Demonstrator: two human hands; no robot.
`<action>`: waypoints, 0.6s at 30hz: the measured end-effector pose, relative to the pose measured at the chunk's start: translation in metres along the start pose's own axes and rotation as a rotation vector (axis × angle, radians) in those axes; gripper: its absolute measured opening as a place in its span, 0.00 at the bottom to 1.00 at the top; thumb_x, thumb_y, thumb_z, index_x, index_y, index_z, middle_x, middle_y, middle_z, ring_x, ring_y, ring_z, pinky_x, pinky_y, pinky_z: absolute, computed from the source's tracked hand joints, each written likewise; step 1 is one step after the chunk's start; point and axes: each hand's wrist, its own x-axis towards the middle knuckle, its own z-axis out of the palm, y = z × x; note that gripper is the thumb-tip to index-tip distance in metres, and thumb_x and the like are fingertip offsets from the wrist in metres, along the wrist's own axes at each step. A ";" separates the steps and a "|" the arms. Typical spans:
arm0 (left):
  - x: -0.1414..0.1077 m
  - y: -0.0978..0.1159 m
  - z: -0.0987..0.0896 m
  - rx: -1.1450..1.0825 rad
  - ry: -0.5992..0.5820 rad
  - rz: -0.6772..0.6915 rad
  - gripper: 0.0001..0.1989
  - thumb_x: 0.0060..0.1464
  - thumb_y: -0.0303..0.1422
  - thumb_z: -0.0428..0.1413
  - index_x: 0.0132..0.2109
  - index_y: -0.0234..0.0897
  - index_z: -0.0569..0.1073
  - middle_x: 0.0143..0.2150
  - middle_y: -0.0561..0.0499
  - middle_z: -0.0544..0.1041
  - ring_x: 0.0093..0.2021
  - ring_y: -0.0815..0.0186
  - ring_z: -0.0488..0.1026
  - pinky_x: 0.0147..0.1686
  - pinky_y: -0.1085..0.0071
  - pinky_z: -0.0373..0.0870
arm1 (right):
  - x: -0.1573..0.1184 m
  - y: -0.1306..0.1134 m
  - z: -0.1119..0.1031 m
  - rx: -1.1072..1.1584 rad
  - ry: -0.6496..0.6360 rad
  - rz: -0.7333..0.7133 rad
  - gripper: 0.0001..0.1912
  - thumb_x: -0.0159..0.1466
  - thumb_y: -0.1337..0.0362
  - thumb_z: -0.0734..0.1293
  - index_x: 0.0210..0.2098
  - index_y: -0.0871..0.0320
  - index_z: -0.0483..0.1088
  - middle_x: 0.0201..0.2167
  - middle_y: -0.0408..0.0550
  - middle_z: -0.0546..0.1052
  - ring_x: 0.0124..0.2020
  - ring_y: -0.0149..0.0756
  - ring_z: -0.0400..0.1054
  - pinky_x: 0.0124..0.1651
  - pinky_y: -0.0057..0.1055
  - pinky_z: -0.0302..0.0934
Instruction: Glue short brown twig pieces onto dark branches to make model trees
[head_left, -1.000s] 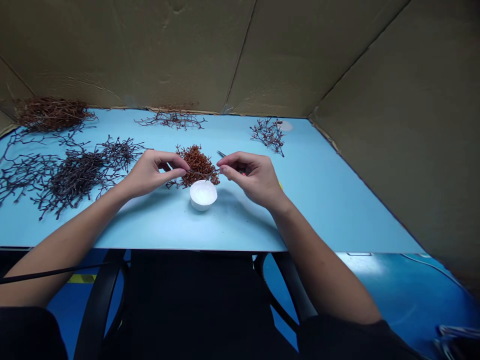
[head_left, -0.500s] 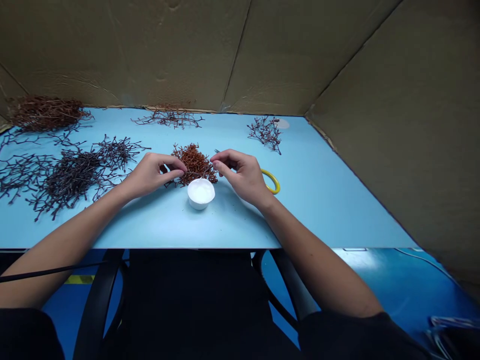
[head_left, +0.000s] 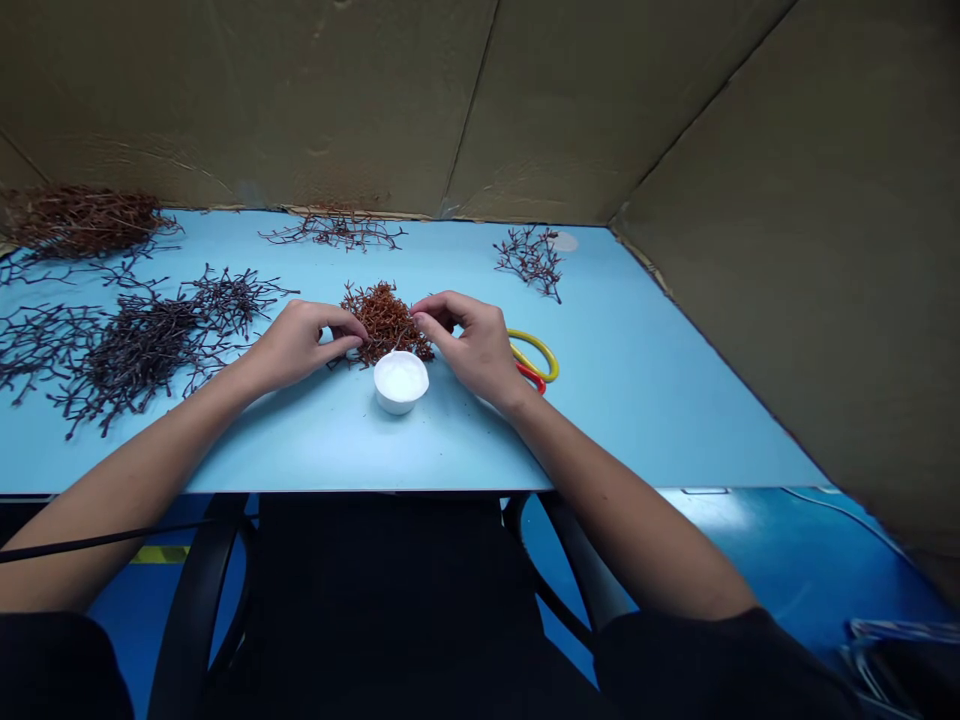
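While both hands close in on it, a loose heap of reddish-brown twigs [head_left: 384, 322] sits near the middle of a pale blue table [head_left: 637, 420]. A small white cup [head_left: 400, 380], filled with something white, stands against its near side. The left hand [head_left: 296, 345] rests at the heap's left side, its curled fingers [head_left: 341, 343] nearly closed and touching the twigs. The right hand [head_left: 469, 340] arches over the heap's right side, its fingertips [head_left: 424, 320] drawn in toward the left hand's and only slightly open. Whether either hand grips a twig or a small tool is too fine to make out. Just beyond the right hand lie scissors [head_left: 534, 357] with yellow and red loop handles, their blades hidden. Darker twig piles [head_left: 135, 350] spread across the left side, and smaller clusters [head_left: 531, 262] lie along the back. Open table stretches to the right and toward the near edge. Cardboard walls [head_left: 300, 100] close off the back and right.
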 end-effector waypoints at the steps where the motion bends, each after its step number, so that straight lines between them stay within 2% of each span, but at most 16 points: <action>1: 0.000 -0.001 0.000 0.012 0.005 0.006 0.09 0.65 0.37 0.62 0.43 0.42 0.87 0.41 0.48 0.89 0.35 0.65 0.81 0.41 0.69 0.75 | 0.001 0.000 0.001 0.000 0.009 -0.011 0.06 0.70 0.62 0.71 0.40 0.55 0.81 0.38 0.48 0.86 0.35 0.37 0.73 0.42 0.37 0.67; 6: 0.000 0.001 -0.001 0.020 0.046 0.013 0.09 0.65 0.38 0.62 0.43 0.41 0.87 0.41 0.47 0.89 0.35 0.65 0.80 0.36 0.69 0.73 | 0.003 0.000 0.000 0.012 0.054 -0.042 0.06 0.70 0.63 0.71 0.40 0.56 0.81 0.37 0.47 0.85 0.35 0.36 0.74 0.41 0.36 0.67; 11: -0.001 0.013 -0.006 -0.150 0.112 -0.021 0.08 0.62 0.37 0.65 0.41 0.39 0.88 0.38 0.47 0.88 0.31 0.67 0.78 0.30 0.70 0.70 | 0.004 0.003 -0.006 0.144 0.042 0.061 0.08 0.68 0.60 0.73 0.42 0.57 0.81 0.36 0.47 0.84 0.35 0.35 0.74 0.40 0.36 0.68; 15: -0.002 0.017 -0.009 -0.264 0.140 -0.036 0.08 0.61 0.37 0.67 0.41 0.38 0.88 0.38 0.46 0.88 0.34 0.64 0.81 0.32 0.70 0.74 | 0.006 0.006 -0.008 0.281 -0.058 0.147 0.10 0.65 0.57 0.75 0.43 0.57 0.82 0.38 0.47 0.85 0.37 0.35 0.75 0.43 0.36 0.71; 18: -0.004 0.023 -0.013 -0.289 0.158 -0.019 0.07 0.61 0.37 0.67 0.41 0.38 0.88 0.39 0.45 0.88 0.36 0.63 0.83 0.35 0.68 0.77 | 0.004 0.001 -0.014 0.323 -0.074 0.169 0.11 0.65 0.56 0.76 0.44 0.56 0.83 0.38 0.47 0.85 0.37 0.35 0.75 0.44 0.35 0.72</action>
